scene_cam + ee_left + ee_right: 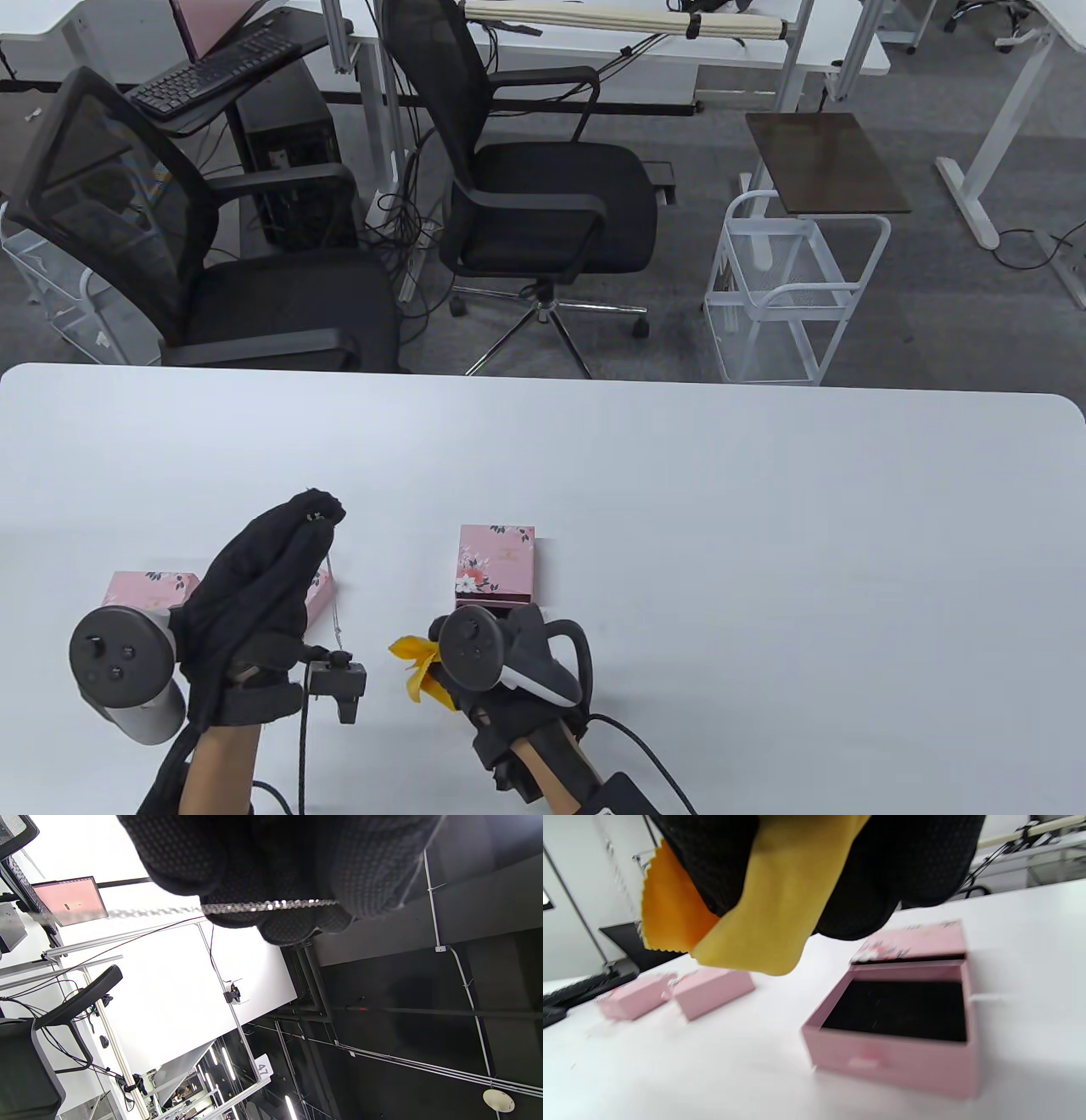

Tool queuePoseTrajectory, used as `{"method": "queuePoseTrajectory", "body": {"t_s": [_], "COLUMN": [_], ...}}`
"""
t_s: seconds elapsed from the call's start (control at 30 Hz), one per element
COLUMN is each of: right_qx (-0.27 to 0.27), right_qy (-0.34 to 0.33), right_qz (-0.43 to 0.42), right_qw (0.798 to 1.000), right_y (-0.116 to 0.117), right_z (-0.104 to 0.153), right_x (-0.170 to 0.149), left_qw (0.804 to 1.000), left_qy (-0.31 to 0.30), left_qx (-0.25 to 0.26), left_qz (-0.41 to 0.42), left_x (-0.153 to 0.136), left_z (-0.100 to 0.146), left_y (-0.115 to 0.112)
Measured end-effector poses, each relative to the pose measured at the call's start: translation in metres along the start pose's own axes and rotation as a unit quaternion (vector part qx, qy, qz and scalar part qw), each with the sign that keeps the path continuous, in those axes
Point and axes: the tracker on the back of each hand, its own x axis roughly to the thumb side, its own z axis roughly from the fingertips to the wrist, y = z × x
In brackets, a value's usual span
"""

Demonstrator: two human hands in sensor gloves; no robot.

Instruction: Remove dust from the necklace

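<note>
Left hand, lower left of the table view: raised above the table, fingertips bunched together at the top and pinching the necklace. Chain hangs straight down from the pinch as a thin line, ending near the small black camera at that wrist. Left wrist view: silver chain runs across the gloved fingers at upper centre and trails off blurred to the left.

Right hand, bottom centre of the table view: low over the table, fingers curled round a yellow cloth. Cloth pokes out to the left of the hand, toward the chain; a gap lies between cloth and chain. Right wrist view: cloth fills the upper left, folded over the black fingers, zigzag edge on its orange side.

Boxes: pink floral box just above the right hand, centre of the table view. Right wrist view shows it as a drawer box, drawer pulled out, black lining, nothing seen in it. Second pink box sits behind the left hand, partly hidden; right wrist view shows it blurred at left, in two parts.

Trackers: one on each hand's back, left, right.

Beyond the table, upper frame: two black chairs, white wire cart, keyboard.
</note>
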Motion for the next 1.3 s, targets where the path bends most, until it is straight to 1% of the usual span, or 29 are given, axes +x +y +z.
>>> {"method": "queuePoseTrajectory", "body": {"t_s": [0.1,0.23,0.33,0.43,0.5,0.6,0.67,0.8,0.87,0.93,1.0,1.13,1.3], "right_qx": [-0.04,-0.053,-0.063,-0.064,-0.031,-0.012,0.021,0.051,0.067,0.065,0.078,0.083,0.066], "right_qy": [0.044,0.102,0.16,0.209,0.23,0.254,0.265,0.258,0.262,0.261,0.261,0.261,0.257], "right_qz": [-0.02,-0.028,-0.024,-0.013,0.011,0.024,0.037,0.064,0.088,0.108,0.129,0.129,0.118], "right_qw": [0.998,0.993,0.985,0.976,0.973,0.967,0.963,0.963,0.959,0.957,0.953,0.953,0.957], "right_y": [-0.022,-0.032,-0.027,-0.011,-0.002,0.009,0.016,0.026,0.032,0.033,0.034,0.032,0.019], "right_z": [0.007,0.02,0.033,0.039,0.038,0.037,0.034,0.031,0.029,0.027,0.026,0.027,0.033], "right_x": [-0.028,-0.068,-0.106,-0.136,-0.151,-0.166,-0.171,-0.172,-0.17,-0.167,-0.164,-0.163,-0.158], "left_qw": [1.0,1.0,0.999,0.998,0.998,0.997,0.997,0.997,0.997,0.997,0.997,0.997,0.997], "left_qy": [0.0,-0.002,-0.009,-0.014,-0.015,-0.016,-0.017,-0.015,-0.015,-0.015,-0.015,-0.013,-0.01], "left_qx": [-0.007,-0.021,-0.035,-0.05,-0.057,-0.066,-0.068,-0.07,-0.07,-0.07,-0.069,-0.069,-0.07], "left_qz": [-0.002,-0.008,-0.014,-0.022,-0.026,-0.034,-0.037,-0.038,-0.038,-0.038,-0.038,-0.038,-0.038], "left_x": [0.0,0.001,0.003,0.004,0.005,0.004,0.004,0.003,0.004,0.004,0.004,0.003,0.004], "left_z": [0.0,0.002,0.004,0.007,0.008,0.01,0.01,0.01,0.01,0.01,0.01,0.009,0.009], "left_y": [-0.004,-0.013,-0.022,-0.031,-0.036,-0.042,-0.044,-0.045,-0.045,-0.045,-0.045,-0.044,-0.044]}}
